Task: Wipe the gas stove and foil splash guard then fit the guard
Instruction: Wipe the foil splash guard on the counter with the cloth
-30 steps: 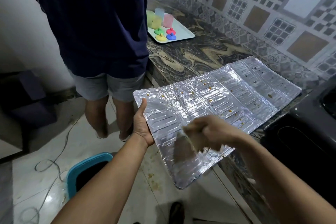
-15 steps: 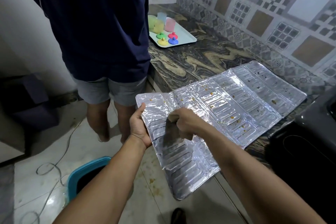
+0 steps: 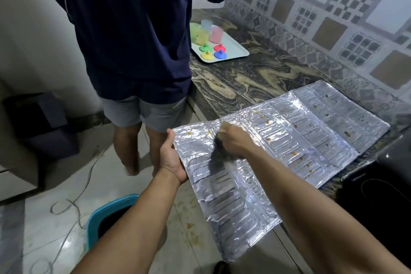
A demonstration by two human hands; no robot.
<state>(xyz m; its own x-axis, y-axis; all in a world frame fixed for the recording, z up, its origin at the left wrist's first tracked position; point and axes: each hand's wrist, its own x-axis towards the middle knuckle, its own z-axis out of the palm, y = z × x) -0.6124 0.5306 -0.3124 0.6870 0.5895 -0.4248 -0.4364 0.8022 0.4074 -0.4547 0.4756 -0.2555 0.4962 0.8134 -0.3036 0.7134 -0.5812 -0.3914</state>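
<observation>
Centre-right of frame: foil splash guard (image 3: 278, 144) lies opened flat, three hinged panels, embossed with rows of rounded rectangles, shiny silver. Right two panels rest on the marbled countertop (image 3: 251, 78); the near-left panel overhangs the counter edge above the floor. Yellow-brown food specks are scattered across the middle and right panels, a couple near the top of the left one.

Left hand (image 3: 171, 158) grips the guard's left edge, thumb on top, fingers underneath and hidden. Right hand (image 3: 233, 140) is fisted, knuckles up, pressing down near the fold between the left and middle panels. A dark blurred patch sits under and below the fist; can't tell whether that is a cloth or shadow, so can't say what the fist holds.

Lower right: black gas stove (image 3: 382, 184), just beside the guard's right corner.

Upper centre: white tray (image 3: 235, 48) with pastel cups and four coloured lids. Another person in a navy top (image 3: 133, 29) stands at the counter, upper left. Lower left: teal bin (image 3: 106, 213) on the tiled floor.
</observation>
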